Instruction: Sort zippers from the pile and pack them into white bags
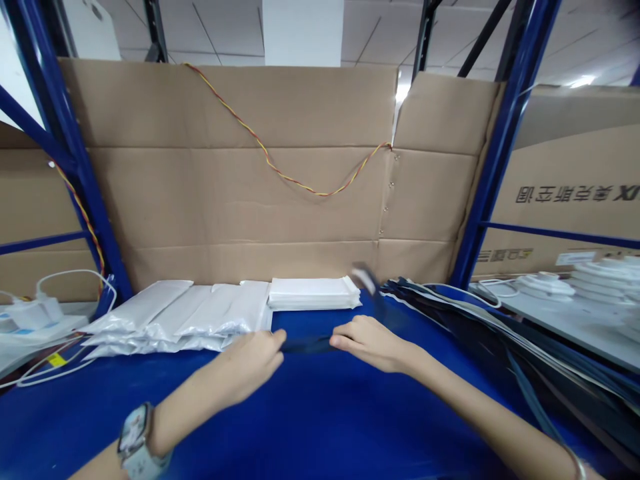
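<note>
A dark strap (307,345) is stretched between my two hands above the blue tabletop (320,420). My left hand (255,363) is closed on its left end, thumb on top. On the other side my right hand (367,341) pinches the strap, and a loose end (367,280) with a pale tip flies up behind it, smeared by motion. Just beyond my left hand lie white plastic-wrapped packets (200,313) in overlapping layers. A neat stack of flat white packets (314,293) sits at the back, behind the strap.
Dark straps or cloth strips (480,333) lie in a long pile on the right. White round devices (545,287) stand beyond them. Chargers and white cables (40,313) are at left. A cardboard wall (250,207) with a twisted wire (295,181) closes the back between blue posts.
</note>
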{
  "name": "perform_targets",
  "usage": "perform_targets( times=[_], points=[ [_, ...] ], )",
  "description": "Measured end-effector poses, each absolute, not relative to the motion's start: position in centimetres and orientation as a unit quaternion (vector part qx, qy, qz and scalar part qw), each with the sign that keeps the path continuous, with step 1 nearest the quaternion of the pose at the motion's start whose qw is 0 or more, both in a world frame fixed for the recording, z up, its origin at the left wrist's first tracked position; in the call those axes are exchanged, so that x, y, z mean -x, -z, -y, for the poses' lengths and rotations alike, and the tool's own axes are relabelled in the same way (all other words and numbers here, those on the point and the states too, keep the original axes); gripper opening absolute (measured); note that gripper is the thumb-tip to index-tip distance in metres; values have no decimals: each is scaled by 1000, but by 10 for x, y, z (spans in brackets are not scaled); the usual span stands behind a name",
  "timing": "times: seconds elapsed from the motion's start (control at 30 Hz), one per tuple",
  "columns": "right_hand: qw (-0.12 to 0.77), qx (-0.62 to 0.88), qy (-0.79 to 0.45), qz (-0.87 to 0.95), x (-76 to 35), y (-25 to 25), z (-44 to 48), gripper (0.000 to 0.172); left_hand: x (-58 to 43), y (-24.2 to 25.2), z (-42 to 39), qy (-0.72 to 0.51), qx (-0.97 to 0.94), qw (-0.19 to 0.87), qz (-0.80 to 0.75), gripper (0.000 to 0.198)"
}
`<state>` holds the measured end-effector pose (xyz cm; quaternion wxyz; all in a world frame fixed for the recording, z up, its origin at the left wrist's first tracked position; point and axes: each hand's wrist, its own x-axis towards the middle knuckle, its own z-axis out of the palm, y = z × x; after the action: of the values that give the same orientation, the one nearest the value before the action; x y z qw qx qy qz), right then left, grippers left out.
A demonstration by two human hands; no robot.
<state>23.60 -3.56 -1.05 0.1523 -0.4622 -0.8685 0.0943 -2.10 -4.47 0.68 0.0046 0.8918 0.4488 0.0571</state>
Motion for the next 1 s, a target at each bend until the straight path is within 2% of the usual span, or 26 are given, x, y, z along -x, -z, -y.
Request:
perform_targets(
  times=[0.1,0.17,0.27,0.4,0.47,0.53,0.6,0.67,0.8,1.0],
  points=[
    [144,440,-159,872,-253,9,36,44,39,-26,29,-74,-874,-35,-479,26],
    [141,437,-240,855,-260,8,38,42,46,-33,25,-86,-871,-48,-481,25],
    [214,400,-408,792,-260,7,39,46,45,-32,25,-126,-870,-25,-477,24],
    [451,294,-548,640,-242,4,30,35,24,-18,26,-213,-847,107,-476,19],
    [520,233,-614,546,-230,2,18,29,6,-10,25,-257,-820,197,-472,15],
    [547,172,-668,474,-219,1,4,32,-15,-2,21,-290,-766,330,-468,11],
    [565,134,-692,429,-211,2,-10,39,-34,6,17,-303,-683,485,-454,5],
    [583,129,-697,397,-206,5,-21,41,-50,14,12,-312,-620,574,-434,2],
    [604,172,-700,339,-200,15,-33,40,-67,29,6,-333,-625,569,-419,3],
    [627,242,-660,336,-197,23,-37,39,-78,34,12,-236,-636,614,-403,10]
  ],
)
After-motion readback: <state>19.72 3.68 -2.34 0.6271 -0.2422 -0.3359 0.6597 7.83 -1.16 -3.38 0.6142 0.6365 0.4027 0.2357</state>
